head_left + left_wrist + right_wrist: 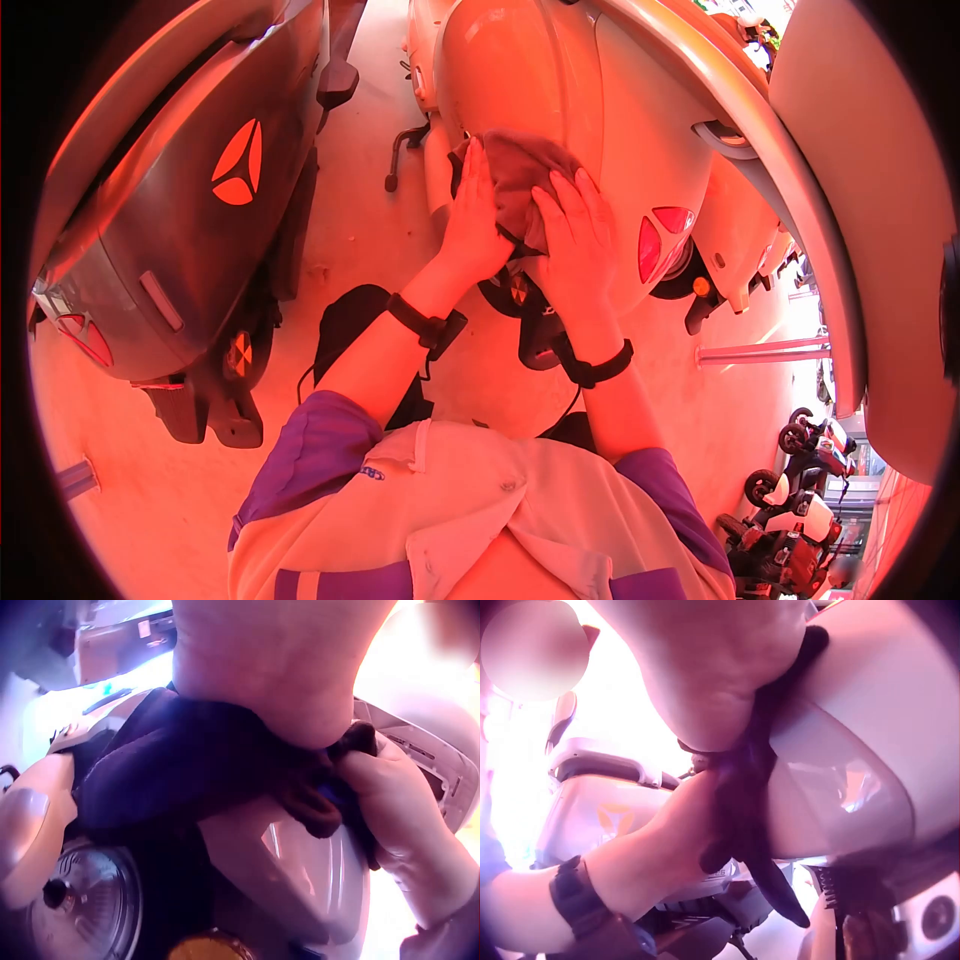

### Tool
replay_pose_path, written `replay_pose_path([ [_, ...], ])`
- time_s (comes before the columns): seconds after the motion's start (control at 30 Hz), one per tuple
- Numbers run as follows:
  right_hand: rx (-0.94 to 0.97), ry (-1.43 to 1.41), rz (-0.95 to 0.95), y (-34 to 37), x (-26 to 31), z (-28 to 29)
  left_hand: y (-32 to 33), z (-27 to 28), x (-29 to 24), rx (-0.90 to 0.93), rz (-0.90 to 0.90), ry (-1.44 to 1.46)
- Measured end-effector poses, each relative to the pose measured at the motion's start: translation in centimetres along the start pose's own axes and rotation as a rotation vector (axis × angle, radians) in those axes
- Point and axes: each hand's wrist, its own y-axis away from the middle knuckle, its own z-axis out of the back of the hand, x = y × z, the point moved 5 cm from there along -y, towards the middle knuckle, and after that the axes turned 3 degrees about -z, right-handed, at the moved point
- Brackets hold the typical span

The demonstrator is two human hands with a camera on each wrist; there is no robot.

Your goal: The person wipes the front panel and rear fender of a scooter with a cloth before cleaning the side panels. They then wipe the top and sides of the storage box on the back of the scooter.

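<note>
Dark, glossy bodywork marks the scooter (185, 265) on the left, well apart from the left hand (475, 220); an elbow swung wide that way might brush it. Just behind that hand, toward the elbow, sits the left wrist strap (412, 318), a hard edge that could mark paintwork if the forearm dips. The left hand lies with fingers straight along the left side of the cloth (525, 165), pressing rather than clasping. Bunched between the two hands, the cloth rests against the rear of a pale scooter (640, 130) (true colours are hard to judge under the red cast). Its lower edge hangs loose beneath the palms, so it could slide out or catch on the parts below; grit trapped in the folds might scratch the smooth panel. The right hand (580, 230) spreads straight fingers over the cloth's right side, likewise curled round nothing; uneven pressure between the hands could make the cloth skid. Behind it, the right wrist strap (598, 373) might scrape the tail light (650, 250), just right of that hand, on a sideways sweep.
</note>
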Motion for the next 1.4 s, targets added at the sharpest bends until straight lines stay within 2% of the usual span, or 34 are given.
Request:
replay_pose_path([
  [0.03, 0.012, -0.01, 0.024, 0.3, 0.0, 0.0, 0.8, -0.2, 0.3, -0.002, 0.03, 0.056],
  [0.13, 0.024, -0.049, 0.075, 2.3, -1.1, -0.6, 4.7, -1.2, -1.8, 0.108, 0.109, -0.107],
  [0.23, 0.005, -0.091, 0.02, 6.2, -2.4, -0.4, 5.1, -2.0, -4.8, 0.118, -0.169, -0.325],
  [0.27, -0.006, -0.097, -0.022, 7.1, -2.9, 0.1, 3.6, -1.4, -6.1, 0.255, -0.236, -0.447],
  [0.37, -0.022, -0.065, -0.077, 4.4, -3.3, 1.2, -0.8, -0.3, -7.8, 0.333, -0.229, -0.505],
  [0.5, 0.026, -0.021, -0.126, -3.4, -2.8, 2.9, -6.9, 0.4, -6.1, 0.179, -0.135, -0.413],
  [0.67, -0.068, -0.024, -0.092, -9.4, -3.4, 1.7, -14.3, 2.4, -2.6, 0.133, -0.188, -0.429],
  [0.77, -0.056, -0.08, -0.11, -6.9, -3.1, 1.9, -12.0, 2.1, -4.2, 0.181, -0.204, -0.559],
  [0.87, -0.029, -0.105, -0.171, -0.8, -3.1, 2.2, -6.1, 0.8, -7.7, 0.229, -0.31, -0.471],
  [0.93, -0.025, -0.061, -0.191, 1.1, -3.1, 2.6, -5.9, 0.7, -8.4, 0.225, -0.313, -0.443],
  [1.0, -0.019, -0.04, -0.188, 0.5, -3.4, 2.8, -6.9, 0.6, -8.1, 0.241, -0.277, -0.495],
  [1.13, -0.007, 0.007, -0.161, -6.5, -3.5, 4.0, -13.0, 1.8, -6.4, 0.168, -0.211, -0.429],
  [1.17, -0.007, 0.021, -0.145, -8.0, -3.8, 3.8, -14.6, 2.2, -6.4, 0.202, -0.186, -0.447],
  [1.23, -0.034, 0.039, -0.125, -9.3, -4.1, 3.2, -16.2, 2.2, -5.1, 0.183, -0.214, -0.504],
  [1.3, -0.068, 0.038, -0.117, -8.8, -4.2, 2.2, -15.8, 2.1, -5.0, 0.156, -0.203, -0.484],
  [1.4, -0.021, -0.022, -0.138, -5.9, -3.5, 2.3, -11.4, 1.6, -5.9, 0.131, -0.166, -0.519],
])
